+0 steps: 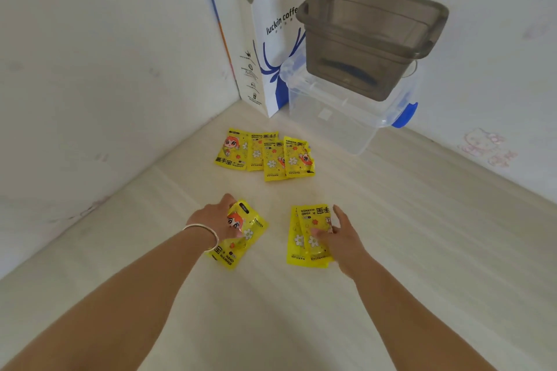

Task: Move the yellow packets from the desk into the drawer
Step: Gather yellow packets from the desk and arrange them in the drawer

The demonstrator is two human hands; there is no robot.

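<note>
Several yellow hand-warmer packets [265, 155] lie overlapping in a row on the pale desk [422, 250], further back toward the corner. My left hand [215, 217], with a silver bracelet on the wrist, grips one yellow packet [244, 232] that is lifted and tilted off the surface. My right hand [340, 238] presses fingers and thumb on a small stack of yellow packets [304, 235] lying flat on the desk. No drawer is in view.
A white paper bag with blue print [265, 39] stands in the corner. Beside it a clear plastic box with blue clips [346, 120] carries a grey translucent tub [373, 36] on top. White walls close in the desk at left and back.
</note>
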